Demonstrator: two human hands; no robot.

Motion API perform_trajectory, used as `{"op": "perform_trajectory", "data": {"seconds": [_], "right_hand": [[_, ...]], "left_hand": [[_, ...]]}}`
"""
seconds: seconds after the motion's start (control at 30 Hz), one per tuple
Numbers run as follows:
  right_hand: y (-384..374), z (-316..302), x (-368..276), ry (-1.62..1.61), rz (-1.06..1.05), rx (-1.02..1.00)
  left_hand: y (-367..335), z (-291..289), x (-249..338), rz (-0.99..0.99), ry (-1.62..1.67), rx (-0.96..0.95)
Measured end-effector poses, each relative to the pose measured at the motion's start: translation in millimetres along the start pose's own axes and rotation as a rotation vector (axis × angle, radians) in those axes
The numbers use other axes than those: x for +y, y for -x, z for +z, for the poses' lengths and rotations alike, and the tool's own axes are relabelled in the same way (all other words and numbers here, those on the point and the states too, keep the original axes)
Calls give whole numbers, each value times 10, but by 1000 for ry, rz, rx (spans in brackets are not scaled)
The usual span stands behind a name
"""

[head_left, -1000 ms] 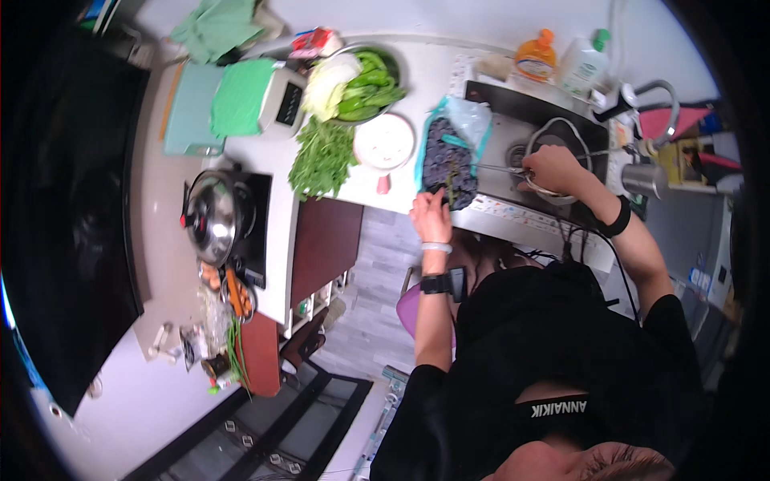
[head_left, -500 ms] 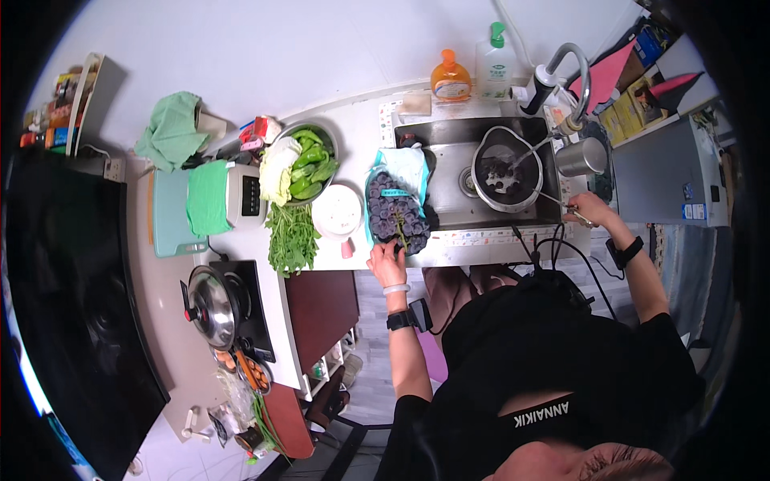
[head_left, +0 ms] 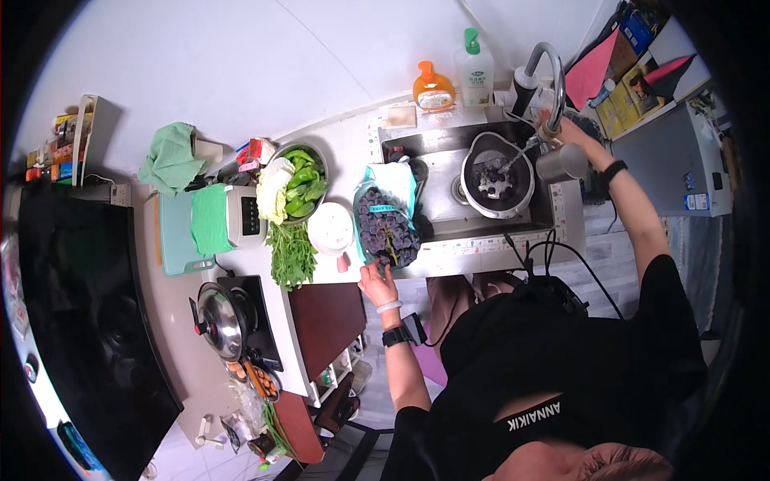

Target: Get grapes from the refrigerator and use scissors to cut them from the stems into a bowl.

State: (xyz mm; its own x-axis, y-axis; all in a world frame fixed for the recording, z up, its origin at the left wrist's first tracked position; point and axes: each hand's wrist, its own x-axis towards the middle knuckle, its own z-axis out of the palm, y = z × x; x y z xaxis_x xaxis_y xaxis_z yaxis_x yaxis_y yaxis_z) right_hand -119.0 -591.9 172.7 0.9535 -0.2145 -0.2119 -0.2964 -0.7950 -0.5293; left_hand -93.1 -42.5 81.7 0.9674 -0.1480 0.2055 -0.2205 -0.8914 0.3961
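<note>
A blue plastic bag lies on the counter left of the sink, with a bunch of dark grapes in its mouth. My left hand is at the near edge of the bunch, fingers apart and fingertips touching the bag's edge. Beside the faucet, my right hand reaches to the back right of the sink; the faucet partly covers its fingers. Water runs from the faucet into a pale-rimmed round pot standing in the sink. Dark round pieces lie in its water.
A metal cup-shaped piece is at the sink's right side. Left of the grapes stand a white lidded pan, leafy greens and a bowl of green peppers. Orange and green-capped bottles stand behind. Black cables hang in front.
My right hand has moved from the sink's near right corner, where it held a thin metal thing, up to the faucet. My left hand has drawn slightly back from the grapes.
</note>
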Motion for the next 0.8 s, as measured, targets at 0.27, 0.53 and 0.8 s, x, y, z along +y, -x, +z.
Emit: {"op": "perform_trajectory", "data": {"seconds": [0.27,0.53,0.8], "right_hand": [[-457,123,108,16,-300,-37],[-806,303,179,-8,-267,-108],[-646,140,-49,-369,-54,-308]], "left_hand": [[96,-489,568,-9,75,75],[99,1075,1716,-139,1110,-690],[199,2458,2337,-487,1290,-663]]}}
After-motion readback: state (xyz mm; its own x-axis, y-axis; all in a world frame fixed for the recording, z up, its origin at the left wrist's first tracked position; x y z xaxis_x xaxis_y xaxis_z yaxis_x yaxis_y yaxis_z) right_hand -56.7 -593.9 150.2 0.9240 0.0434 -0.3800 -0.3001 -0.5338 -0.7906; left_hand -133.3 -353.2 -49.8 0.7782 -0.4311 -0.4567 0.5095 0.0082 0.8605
